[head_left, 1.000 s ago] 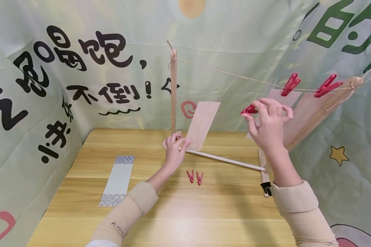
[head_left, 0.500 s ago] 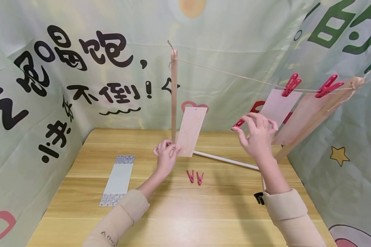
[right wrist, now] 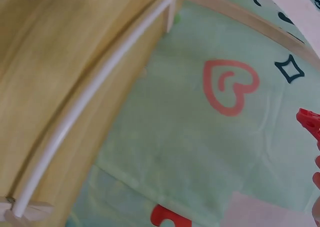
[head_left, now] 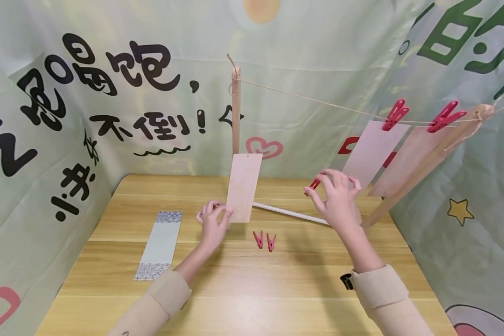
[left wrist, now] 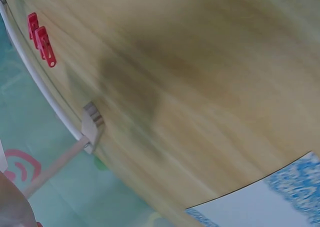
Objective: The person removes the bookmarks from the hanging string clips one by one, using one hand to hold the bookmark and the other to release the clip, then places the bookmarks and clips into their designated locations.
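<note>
My left hand (head_left: 214,223) pinches the lower left edge of a pale pink card (head_left: 244,186), held upright with a small hole near its top. To its right, my right hand (head_left: 338,198) pinches a red clothespin (head_left: 313,186) between thumb and fingers; the same clothespin (right wrist: 309,121) shows at the right edge of the right wrist view. Above both hands a thin string (head_left: 302,96) runs between two wooden posts. Near its right end hang a pale card (head_left: 374,149) and a pinkish card (head_left: 416,156), each under a red clothespin.
A white card with blue patterned ends (head_left: 158,245) lies on the left of the wooden table (head_left: 302,298). Two red clothespins (head_left: 271,242) lie mid-table. A white rod (head_left: 291,213) joins the left post (head_left: 236,112) and right post (head_left: 437,154) low down. A black clip (head_left: 346,281) shows by the right sleeve.
The left hand has moved left and toward me with the pink card, which now stands before the left post. The right hand has come down and left with its clothespin.
</note>
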Motion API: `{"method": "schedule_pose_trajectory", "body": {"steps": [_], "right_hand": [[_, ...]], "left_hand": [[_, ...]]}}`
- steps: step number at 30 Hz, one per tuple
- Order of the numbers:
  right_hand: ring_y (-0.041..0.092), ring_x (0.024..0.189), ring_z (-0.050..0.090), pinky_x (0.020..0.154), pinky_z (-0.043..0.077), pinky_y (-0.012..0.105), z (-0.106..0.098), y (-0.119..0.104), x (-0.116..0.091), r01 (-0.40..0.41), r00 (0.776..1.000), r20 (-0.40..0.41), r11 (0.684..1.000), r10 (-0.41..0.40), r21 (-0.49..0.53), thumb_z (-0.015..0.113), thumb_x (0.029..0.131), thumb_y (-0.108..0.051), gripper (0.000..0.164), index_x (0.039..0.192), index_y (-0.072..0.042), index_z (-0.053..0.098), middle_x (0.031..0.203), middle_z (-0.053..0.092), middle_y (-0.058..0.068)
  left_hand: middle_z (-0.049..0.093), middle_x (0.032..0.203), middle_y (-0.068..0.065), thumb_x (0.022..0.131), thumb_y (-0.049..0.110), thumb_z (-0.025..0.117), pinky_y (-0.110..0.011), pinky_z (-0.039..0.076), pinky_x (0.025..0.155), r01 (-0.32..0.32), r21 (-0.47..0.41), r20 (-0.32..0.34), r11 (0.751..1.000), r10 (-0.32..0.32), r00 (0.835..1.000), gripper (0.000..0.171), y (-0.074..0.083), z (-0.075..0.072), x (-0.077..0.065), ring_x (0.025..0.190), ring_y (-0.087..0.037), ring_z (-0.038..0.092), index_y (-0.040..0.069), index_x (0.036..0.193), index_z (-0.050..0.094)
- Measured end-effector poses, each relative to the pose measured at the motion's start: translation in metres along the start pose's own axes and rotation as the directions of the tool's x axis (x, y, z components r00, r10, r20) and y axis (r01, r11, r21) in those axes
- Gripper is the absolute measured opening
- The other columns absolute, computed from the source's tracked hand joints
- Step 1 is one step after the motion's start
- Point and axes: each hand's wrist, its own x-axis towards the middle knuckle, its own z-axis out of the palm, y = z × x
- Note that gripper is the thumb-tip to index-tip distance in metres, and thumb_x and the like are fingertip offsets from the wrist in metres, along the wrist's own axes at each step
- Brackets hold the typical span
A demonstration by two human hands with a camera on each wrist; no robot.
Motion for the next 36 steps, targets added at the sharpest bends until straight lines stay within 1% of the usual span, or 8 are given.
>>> {"method": "schedule_pose_trajectory", "body": {"steps": [3, 8, 10, 15, 17, 23, 32, 36], "right_hand": [[0.036, 0.102, 0.043, 0.086, 0.016, 0.063, 0.007, 0.000, -0.005, 0.011, 1.000, -0.007, 1.000, -0.011, 0.003, 0.046, 0.089, -0.054, 0.053, 0.094, -0.002, 0.058, 0.107, 0.050, 0.017], [0.036, 0.102, 0.043, 0.086, 0.016, 0.062, 0.017, -0.001, -0.014, 0.004, 1.000, 0.006, 1.000, -0.004, 0.017, 0.050, 0.088, -0.051, 0.048, 0.093, -0.003, 0.058, 0.106, 0.051, 0.016], [0.036, 0.102, 0.043, 0.086, 0.016, 0.062, 0.020, -0.002, -0.017, -0.003, 1.000, 0.019, 1.000, 0.002, 0.019, 0.054, 0.087, -0.048, 0.045, 0.093, -0.003, 0.058, 0.107, 0.051, 0.016], [0.036, 0.102, 0.044, 0.086, 0.016, 0.062, 0.026, -0.004, -0.026, -0.025, 0.998, 0.065, 1.000, 0.025, 0.012, 0.069, 0.078, -0.033, 0.035, 0.093, -0.004, 0.058, 0.106, 0.052, 0.016], [0.035, 0.101, 0.045, 0.086, 0.017, 0.062, 0.029, -0.005, -0.029, -0.035, 0.996, 0.085, 0.999, 0.034, 0.013, 0.071, 0.076, -0.030, 0.033, 0.092, -0.005, 0.058, 0.106, 0.052, 0.015], [0.034, 0.101, 0.045, 0.087, 0.018, 0.062, 0.036, -0.007, -0.041, -0.063, 0.987, 0.151, 0.998, 0.062, 0.002, 0.069, 0.078, -0.032, 0.031, 0.089, -0.007, 0.057, 0.107, 0.052, 0.013], [0.033, 0.102, 0.045, 0.089, 0.017, 0.060, 0.048, -0.010, -0.056, -0.127, 0.967, 0.224, 0.992, 0.124, -0.003, 0.071, 0.078, -0.032, 0.032, 0.092, -0.007, 0.058, 0.106, 0.052, 0.011], [0.032, 0.102, 0.045, 0.090, 0.017, 0.059, 0.052, -0.011, -0.062, -0.152, 0.955, 0.258, 0.988, 0.148, -0.001, 0.070, 0.079, -0.033, 0.031, 0.091, -0.006, 0.059, 0.106, 0.052, 0.011]], "left_hand": [[0.054, 0.100, -0.015, 0.081, 0.016, 0.066, -0.053, 0.013, 0.091, 0.021, 0.005, -0.013, 1.000, -0.021, 1.000, 0.018, -0.005, -0.004, -0.006, 0.093, -0.029, 0.044, -0.001, 0.085, 0.065], [0.053, 0.101, -0.016, 0.081, 0.015, 0.066, -0.053, 0.013, 0.090, 0.061, 0.003, -0.030, 0.998, -0.061, 0.998, 0.017, -0.011, -0.011, -0.015, 0.093, -0.030, 0.044, -0.002, 0.084, 0.064], [0.053, 0.101, -0.016, 0.081, 0.014, 0.065, -0.053, 0.013, 0.090, 0.080, 0.001, -0.035, 0.997, -0.080, 0.996, 0.016, -0.014, -0.014, -0.019, 0.094, -0.031, 0.044, -0.002, 0.084, 0.064], [0.053, 0.101, -0.018, 0.082, 0.012, 0.065, -0.055, 0.013, 0.091, 0.114, -0.003, -0.040, 0.993, -0.114, 0.993, 0.015, -0.019, -0.019, -0.028, 0.096, -0.032, 0.044, -0.002, 0.085, 0.064], [0.053, 0.101, -0.019, 0.082, 0.011, 0.065, -0.054, 0.013, 0.090, 0.120, -0.004, -0.048, 0.993, -0.120, 0.992, 0.014, -0.021, -0.022, -0.031, 0.095, -0.033, 0.044, -0.002, 0.084, 0.063], [0.053, 0.101, -0.021, 0.082, 0.009, 0.064, -0.054, 0.013, 0.089, 0.143, -0.013, -0.072, 0.990, -0.144, 0.987, 0.012, -0.026, -0.031, -0.041, 0.095, -0.034, 0.044, -0.003, 0.084, 0.063], [0.050, 0.104, -0.020, 0.087, 0.016, 0.060, -0.057, 0.010, 0.090, 0.217, 0.020, -0.063, 0.976, -0.216, 0.974, 0.020, -0.042, -0.047, -0.057, 0.098, -0.035, 0.041, -0.004, 0.086, 0.061], [0.049, 0.105, -0.020, 0.089, 0.017, 0.058, -0.056, 0.008, 0.090, 0.237, 0.026, -0.079, 0.971, -0.234, 0.969, 0.022, -0.052, -0.054, -0.062, 0.098, -0.034, 0.039, -0.005, 0.086, 0.060]]}}
